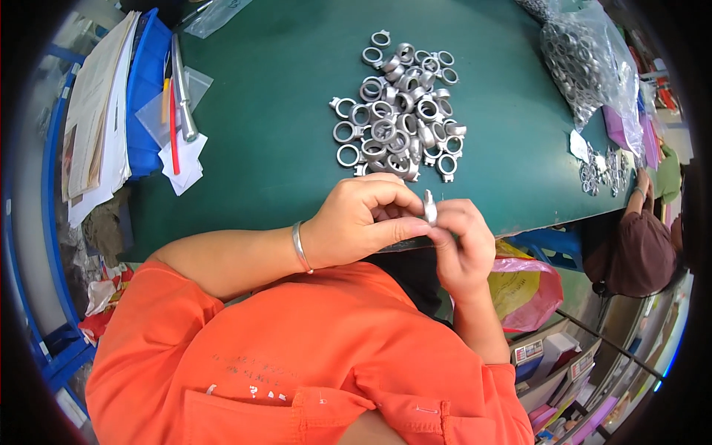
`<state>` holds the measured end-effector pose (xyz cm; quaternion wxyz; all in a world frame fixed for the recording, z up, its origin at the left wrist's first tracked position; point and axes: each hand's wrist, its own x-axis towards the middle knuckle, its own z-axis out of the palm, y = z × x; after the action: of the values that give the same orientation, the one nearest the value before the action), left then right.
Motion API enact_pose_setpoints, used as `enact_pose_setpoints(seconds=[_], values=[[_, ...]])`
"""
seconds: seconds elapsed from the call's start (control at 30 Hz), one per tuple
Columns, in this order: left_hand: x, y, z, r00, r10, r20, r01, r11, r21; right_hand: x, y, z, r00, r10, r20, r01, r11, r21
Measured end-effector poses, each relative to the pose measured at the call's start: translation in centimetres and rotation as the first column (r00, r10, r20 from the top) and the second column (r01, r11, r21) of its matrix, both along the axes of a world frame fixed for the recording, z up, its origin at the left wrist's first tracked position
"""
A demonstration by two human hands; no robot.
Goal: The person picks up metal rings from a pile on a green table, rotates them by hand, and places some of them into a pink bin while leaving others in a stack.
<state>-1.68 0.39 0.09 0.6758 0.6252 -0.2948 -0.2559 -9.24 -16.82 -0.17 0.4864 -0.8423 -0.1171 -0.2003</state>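
Note:
My left hand (360, 219) and my right hand (466, 241) meet at the near edge of the green table. Between their thumbs and fingertips they pinch a silver metal ring (429, 208), seen edge-on with a small lug pointing up. The fingers cover its lower part. Just beyond my hands lies a loose pile of similar metal rings (400, 122), many with small lugs on the rim. Some lie flat, others stand on edge or lean on one another.
To the left, a blue bin (152, 81) stands beside papers (100, 111), a metal rod (182, 96) and a red stick (175, 133). A clear bag of rings (582, 63) sits at the far right. Further right, another person (638, 245) handles small metal parts (604, 170).

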Motion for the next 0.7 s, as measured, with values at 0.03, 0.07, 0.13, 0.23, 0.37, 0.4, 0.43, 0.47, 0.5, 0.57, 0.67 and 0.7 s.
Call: enact_pose_setpoints(seconds=[0.03,0.07,0.13,0.23,0.37,0.4,0.43,0.47,0.5,0.57,0.67,0.7], values=[[-0.1,0.1,-0.4,0.999,0.003,-0.047,-0.004,1.000,-0.021,0.0,0.3,-0.1,0.998,0.003,0.061,0.001,0.997,-0.073],[-0.2,0.1,-0.7,0.995,0.005,-0.095,-0.009,0.999,-0.043,0.1,0.6,-0.1,0.998,0.010,0.057,-0.006,0.998,-0.070],[-0.2,0.0,-0.2,0.997,0.039,-0.063,-0.042,0.998,-0.047,0.2,0.9,0.0,0.999,-0.051,0.001,0.051,0.997,0.054],[0.2,0.2,-0.1,0.992,0.015,0.126,-0.017,1.000,0.014,-0.3,1.2,-0.2,0.983,-0.021,-0.184,0.095,0.908,0.407],[0.1,0.1,-0.4,0.953,0.037,0.300,-0.040,0.999,0.001,-0.3,1.0,0.0,0.906,0.150,-0.395,0.185,0.701,0.689],[0.0,0.1,-0.4,0.946,0.035,0.322,-0.035,0.999,-0.007,-0.4,0.9,-0.2,0.886,0.224,-0.405,0.174,0.649,0.740],[0.0,0.0,-0.4,0.947,0.033,0.321,-0.032,0.999,-0.008,-0.5,0.7,-0.2,0.883,0.255,-0.393,0.142,0.652,0.744],[-0.1,-0.1,-0.4,0.943,0.037,0.332,-0.031,0.999,-0.024,-0.6,0.7,-0.3,0.883,0.253,-0.395,0.145,0.653,0.743],[-0.1,-0.2,-0.4,0.938,0.042,0.343,-0.031,0.999,-0.038,-0.7,0.7,-0.4,0.901,0.228,-0.369,0.133,0.664,0.736],[0.1,-0.1,-0.4,0.921,0.033,0.389,-0.019,0.999,-0.040,-0.7,1.0,-0.5,0.917,0.201,-0.344,0.125,0.676,0.726],[-0.9,-0.2,0.1,0.999,0.027,0.023,-0.026,0.996,-0.080,-0.5,1.6,-0.6,0.990,0.078,-0.120,0.035,0.682,0.731],[-1.2,-0.3,0.3,0.919,0.011,-0.393,-0.057,0.993,-0.107,-0.6,1.6,-0.6,0.999,-0.031,-0.041,0.049,0.828,0.559]])
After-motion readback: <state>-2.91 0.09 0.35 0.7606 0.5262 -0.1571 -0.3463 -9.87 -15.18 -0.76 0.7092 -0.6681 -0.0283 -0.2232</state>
